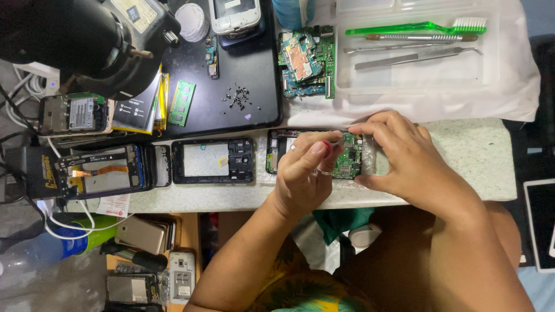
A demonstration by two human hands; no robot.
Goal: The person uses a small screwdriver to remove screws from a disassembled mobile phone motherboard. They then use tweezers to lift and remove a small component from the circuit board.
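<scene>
Labels and packages: a white slip with red print [114,204] hangs over the front edge of the counter [462,167], below the opened phone with the orange flex [101,173]. A yellow label sits on the black block [29,170] at far left. A white sticker with dark print lies on top of the black scope head [87,40], upper left. A dark booklet with white icons [136,107] lies tilted under the scope, yellow edge showing. A clear plastic tray [422,75] at upper right holds a green brush [416,27] and metal tweezers [416,56].

Work piece: open phone [277,151] on the counter, front centre, just right of an empty black frame [213,160]. Long axis runs left-right, parallel to the counter edge; green board faces up. Which end is the top, cannot tell.

Left hand [303,173]: fingers curled, thumb and forefinger pinched narrow over the board; a thin tool tip seems to sit in the pinch, too small to be sure.

Right hand [404,159]: cupped around the phone's right end, fingertips on its far edge, thumb on the near edge, holding it.
</scene>
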